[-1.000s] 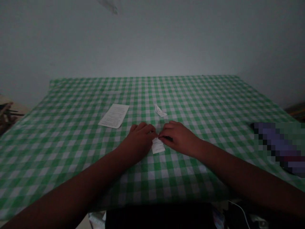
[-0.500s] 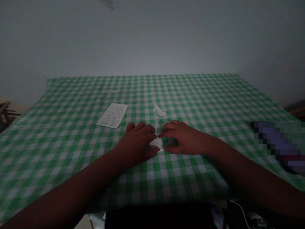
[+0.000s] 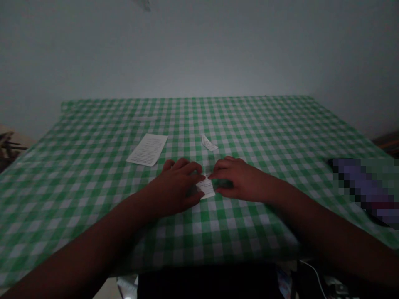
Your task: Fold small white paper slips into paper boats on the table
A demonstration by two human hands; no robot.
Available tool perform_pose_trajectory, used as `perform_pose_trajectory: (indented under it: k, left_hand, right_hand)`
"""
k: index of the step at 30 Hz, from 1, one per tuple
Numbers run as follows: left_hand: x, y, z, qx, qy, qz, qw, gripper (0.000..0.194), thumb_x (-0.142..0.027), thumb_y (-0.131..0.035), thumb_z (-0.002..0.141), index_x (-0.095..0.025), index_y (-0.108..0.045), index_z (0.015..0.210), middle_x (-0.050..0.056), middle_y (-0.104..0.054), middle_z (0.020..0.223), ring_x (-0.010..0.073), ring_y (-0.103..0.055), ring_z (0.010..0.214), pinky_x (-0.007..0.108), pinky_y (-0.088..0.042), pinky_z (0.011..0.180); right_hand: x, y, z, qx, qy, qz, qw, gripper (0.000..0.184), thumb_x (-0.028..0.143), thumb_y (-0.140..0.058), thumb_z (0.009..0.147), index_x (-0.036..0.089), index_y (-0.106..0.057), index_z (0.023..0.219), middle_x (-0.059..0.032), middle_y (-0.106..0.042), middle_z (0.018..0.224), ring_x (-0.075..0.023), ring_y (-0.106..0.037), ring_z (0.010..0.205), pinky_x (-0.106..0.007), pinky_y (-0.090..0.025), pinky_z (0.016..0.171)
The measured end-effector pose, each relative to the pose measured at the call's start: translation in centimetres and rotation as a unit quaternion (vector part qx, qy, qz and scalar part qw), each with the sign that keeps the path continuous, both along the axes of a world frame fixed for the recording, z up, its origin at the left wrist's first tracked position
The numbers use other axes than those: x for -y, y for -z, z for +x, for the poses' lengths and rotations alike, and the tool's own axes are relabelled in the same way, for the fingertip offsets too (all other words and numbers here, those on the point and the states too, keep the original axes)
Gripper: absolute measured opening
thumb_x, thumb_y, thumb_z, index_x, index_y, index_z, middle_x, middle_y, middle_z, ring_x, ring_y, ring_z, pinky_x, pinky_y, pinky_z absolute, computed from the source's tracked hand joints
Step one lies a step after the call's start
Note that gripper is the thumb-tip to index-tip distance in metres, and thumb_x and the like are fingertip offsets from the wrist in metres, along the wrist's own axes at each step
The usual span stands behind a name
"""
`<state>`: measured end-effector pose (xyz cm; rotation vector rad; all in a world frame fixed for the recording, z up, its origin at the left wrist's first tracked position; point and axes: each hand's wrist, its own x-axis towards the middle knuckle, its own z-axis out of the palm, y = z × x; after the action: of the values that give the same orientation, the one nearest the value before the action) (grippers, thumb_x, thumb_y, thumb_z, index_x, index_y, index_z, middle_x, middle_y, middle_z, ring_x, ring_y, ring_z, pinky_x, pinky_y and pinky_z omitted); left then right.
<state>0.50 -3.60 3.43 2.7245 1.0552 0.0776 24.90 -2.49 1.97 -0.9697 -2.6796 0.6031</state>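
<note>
A small piece of printed paper point(image 3: 207, 187) lies on the checked cloth between my two hands. My left hand point(image 3: 177, 187) rests at its left side, index fingertip at the top edge and thumb on the lower left part. From the right, my right hand point(image 3: 238, 178) touches the top edge with its index fingertip; its thumb is close beside the right edge. Both hands have curled fingers, steadying the paper against the table. Just beyond them sits a folded scrap of paper point(image 3: 209, 143). A larger printed sheet point(image 3: 147, 150) lies flat to the far left of my left hand.
A green and white checked tablecloth point(image 3: 264, 124) covers the table, which meets a plain wall point(image 3: 199, 50) at the back. At the right edge lies a dark purple, pixelated object point(image 3: 361, 182). A white cable point(image 3: 316, 272) hangs below the front edge.
My left thumb has drawn back slightly to the left, and my right thumb has lifted a little, so more of the small paper shows. The other papers have not moved.
</note>
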Motion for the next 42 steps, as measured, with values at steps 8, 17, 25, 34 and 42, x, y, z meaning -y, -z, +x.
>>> perform_pose_trajectory:
  k: [8, 17, 25, 34, 42]
  left_hand:
    - [0.1, 0.5, 0.0, -0.022, 0.006, 0.044, 0.999, 0.033, -0.032, -0.061, 0.089, -0.027, -0.064, 0.122, 0.004, -0.059, 0.133, 0.0319, -0.047, 0.121, 0.05, -0.032, 0.094]
    - [0.2, 0.7, 0.9, -0.026, 0.007, 0.068, 0.997, 0.023, -0.04, -0.065, 0.089, -0.018, -0.064, 0.096, 0.006, -0.067, 0.116, 0.027, -0.056, 0.111, 0.049, -0.031, 0.094]
    - [0.6, 0.7, 0.8, -0.021, -0.023, 0.034, 0.999, 0.022, -0.035, -0.065, 0.089, -0.022, -0.065, 0.106, 0.005, -0.069, 0.111, 0.0256, -0.061, 0.105, 0.052, -0.029, 0.097]
    - [2.0, -0.7, 0.8, -0.046, -0.052, 0.011, 0.998, 0.027, -0.032, -0.068, 0.085, -0.023, -0.066, 0.111, 0.007, -0.069, 0.122, 0.0308, -0.06, 0.112, 0.063, -0.025, 0.104]
    - [1.4, -0.4, -0.5, -0.035, -0.021, 0.006, 0.999, 0.031, -0.019, -0.06, 0.087, -0.027, -0.064, 0.117, 0.003, -0.067, 0.128, 0.0295, -0.059, 0.116, 0.061, -0.023, 0.103]
  right_hand:
    - [-0.1, -0.3, -0.7, -0.006, -0.009, 0.038, 0.999, 0.019, 0.018, -0.058, 0.085, 0.018, -0.059, 0.066, 0.0022, -0.056, 0.067, -0.0147, -0.052, 0.072, -0.031, -0.036, 0.075]
    - [0.4, -0.3, -1.1, 0.03, 0.005, 0.073, 0.997, 0.023, 0.022, -0.055, 0.086, 0.018, -0.054, 0.063, 0.0014, -0.055, 0.065, -0.0157, -0.051, 0.07, -0.033, -0.031, 0.072]
    - [0.6, 0.5, -1.0, 0.1, -0.021, 0.11, 0.989, 0.031, 0.023, -0.049, 0.096, 0.021, -0.065, 0.123, -0.0074, -0.065, 0.096, -0.0223, -0.056, 0.088, -0.037, -0.036, 0.077]
    - [2.8, -0.8, -1.3, 0.205, 0.002, 0.178, 0.962, 0.027, 0.023, -0.053, 0.095, 0.02, -0.068, 0.117, -0.0083, -0.068, 0.085, -0.0276, -0.056, 0.087, -0.041, -0.032, 0.072]
    - [2.9, -1.7, -0.7, 0.208, 0.004, 0.151, 0.966, 0.017, 0.022, -0.055, 0.093, 0.021, -0.071, 0.099, -0.0065, -0.067, 0.08, -0.0259, -0.055, 0.081, -0.04, -0.029, 0.07]
